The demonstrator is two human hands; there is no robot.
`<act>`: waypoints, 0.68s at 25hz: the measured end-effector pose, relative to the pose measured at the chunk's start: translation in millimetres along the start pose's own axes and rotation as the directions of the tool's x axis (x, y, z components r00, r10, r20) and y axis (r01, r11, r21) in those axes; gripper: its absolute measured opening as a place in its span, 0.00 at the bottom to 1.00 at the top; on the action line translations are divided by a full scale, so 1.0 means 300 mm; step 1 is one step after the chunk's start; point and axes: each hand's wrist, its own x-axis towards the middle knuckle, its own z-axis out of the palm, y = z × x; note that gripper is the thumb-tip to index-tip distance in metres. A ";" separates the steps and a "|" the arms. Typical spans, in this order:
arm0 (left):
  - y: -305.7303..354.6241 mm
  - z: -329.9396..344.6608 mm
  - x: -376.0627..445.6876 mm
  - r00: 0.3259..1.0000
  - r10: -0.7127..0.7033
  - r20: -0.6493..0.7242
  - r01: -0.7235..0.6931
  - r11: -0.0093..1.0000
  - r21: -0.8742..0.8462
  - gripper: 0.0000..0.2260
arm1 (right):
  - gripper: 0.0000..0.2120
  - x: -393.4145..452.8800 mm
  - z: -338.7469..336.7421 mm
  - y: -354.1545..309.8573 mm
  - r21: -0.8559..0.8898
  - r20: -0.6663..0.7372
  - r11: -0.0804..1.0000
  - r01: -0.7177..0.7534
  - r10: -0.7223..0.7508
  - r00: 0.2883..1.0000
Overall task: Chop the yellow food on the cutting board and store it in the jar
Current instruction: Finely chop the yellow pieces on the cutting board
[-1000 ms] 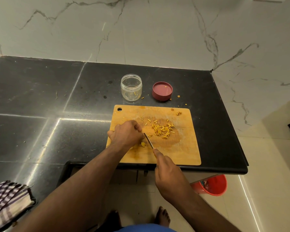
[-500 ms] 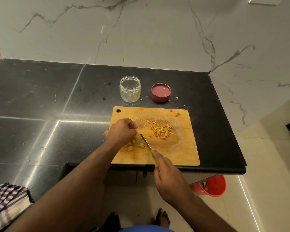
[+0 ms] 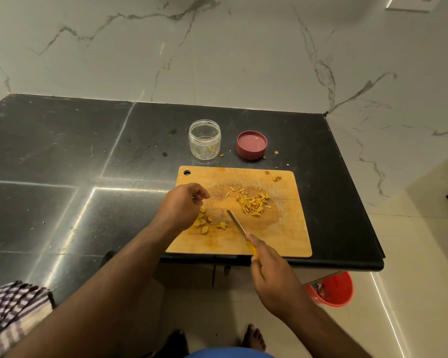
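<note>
A wooden cutting board (image 3: 285, 236) lies at the front edge of a black counter. On its middle right sits a pile of thin yellow strips (image 3: 254, 202). Several thicker yellow chunks (image 3: 207, 224) lie near the board's left side. My left hand (image 3: 181, 205) hovers just above those chunks with its fingers curled, and I see nothing in it. My right hand (image 3: 274, 277) grips the yellow handle of a knife (image 3: 236, 223), whose blade points up and left between the chunks and the pile. Behind the board stand an open clear jar (image 3: 204, 139) and its pink lid (image 3: 251, 145), lying upside down.
Small yellow scraps dot the counter (image 3: 88, 156) near the jar and lid. The counter ends right of the board, with a red bucket (image 3: 332, 289) on the floor below it. A checked cloth (image 3: 11, 311) lies at the lower left. A marble wall stands behind.
My left hand has lifted off the yellow chunks and moved up and left, uncovering them. The knife blade has drawn back slightly from the chunks.
</note>
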 end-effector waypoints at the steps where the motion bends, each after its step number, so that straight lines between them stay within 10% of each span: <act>1: 0.000 0.001 -0.001 1.000 0.007 -0.011 -0.007 1.000 0.001 0.13 | 0.24 0.002 0.000 0.003 -0.005 0.004 1.000 -0.004 0.004 1.000; 11: -0.014 0.012 -0.003 1.000 0.004 -0.007 -0.001 0.909 0.417 0.09 | 0.24 0.013 -0.001 -0.002 0.025 -0.036 1.000 -0.010 0.011 0.999; 17: 0.006 0.024 -0.008 1.000 0.008 0.005 -0.010 0.922 0.386 0.04 | 0.24 0.007 0.002 0.004 0.043 -0.041 0.999 -0.031 0.033 0.999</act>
